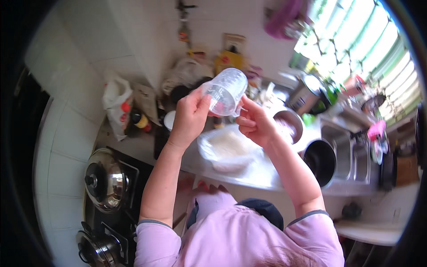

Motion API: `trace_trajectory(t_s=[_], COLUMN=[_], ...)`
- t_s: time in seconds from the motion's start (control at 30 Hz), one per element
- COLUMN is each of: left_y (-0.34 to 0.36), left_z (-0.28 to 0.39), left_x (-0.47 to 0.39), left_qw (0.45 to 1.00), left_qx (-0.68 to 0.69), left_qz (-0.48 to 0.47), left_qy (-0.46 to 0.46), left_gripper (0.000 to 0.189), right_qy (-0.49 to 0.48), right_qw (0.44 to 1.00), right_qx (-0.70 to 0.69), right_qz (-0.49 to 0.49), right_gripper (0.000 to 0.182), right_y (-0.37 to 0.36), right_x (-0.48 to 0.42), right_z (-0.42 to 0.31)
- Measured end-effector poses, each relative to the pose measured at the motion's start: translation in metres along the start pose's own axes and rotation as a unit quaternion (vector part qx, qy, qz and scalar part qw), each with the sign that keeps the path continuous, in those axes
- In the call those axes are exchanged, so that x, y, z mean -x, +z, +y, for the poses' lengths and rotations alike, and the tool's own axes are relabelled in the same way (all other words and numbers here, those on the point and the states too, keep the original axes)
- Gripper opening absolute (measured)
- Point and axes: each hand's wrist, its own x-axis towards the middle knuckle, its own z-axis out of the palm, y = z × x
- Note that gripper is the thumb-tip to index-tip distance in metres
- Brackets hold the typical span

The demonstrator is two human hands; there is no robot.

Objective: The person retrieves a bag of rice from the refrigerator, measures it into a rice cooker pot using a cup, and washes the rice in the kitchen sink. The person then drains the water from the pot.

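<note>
My left hand [191, 115] grips the rim of a clear plastic cup [230, 88], thumb on the near side. The cup is tilted in the air, its open end facing down toward me. At its right side, my right hand [255, 121] pinches a small clear part by the rim, perhaps a handle, with the other fingers curled. No contents can be made out inside the cup. Below the hands, an open clear plastic bag [205, 145] rests on the counter. It holds pale grains [230, 145] that look like rice.
Right of the bag stand a metal bowl [298, 125] and a dark-lined pot [319, 160], beside a double steel sink [343, 147]. A lidded pan [106, 182] and a smaller lidded pot [98, 248] sit on the stove at left. Bottles and bags line the back wall.
</note>
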Motion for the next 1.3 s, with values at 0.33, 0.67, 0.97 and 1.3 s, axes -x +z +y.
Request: trace_trajectory(t_s=[0.33,0.67,0.97,1.3], left_y=[0.211,0.216,0.074,0.091], left_z=[-0.011,-0.057,-0.204,-0.192], left_x=[0.084,0.129,0.135,0.137], left_qw=[0.940,0.961,0.810,0.880], left_qx=[0.157,0.106,0.005,0.078], left_qz=[-0.132,0.000,0.381,0.193], left_qy=[-0.271,-0.256,-0.445,-0.426], left_gripper=[0.038,0.034,0.066,0.051], right_qy=[-0.261,-0.238,-0.222,-0.058], right_qw=[0.720,0.758,0.569,0.230], right_qx=[0.606,0.559,0.792,0.970], right_qz=[0.216,0.238,0.011,0.043], right_gripper=[0.018,0.012,0.018,0.016], right_y=[-0.114,-0.152,-0.092,-0.140], right_x=[0.225,0.237,0.063,0.019], right_z=[0.023,0.035,0.069,0.085])
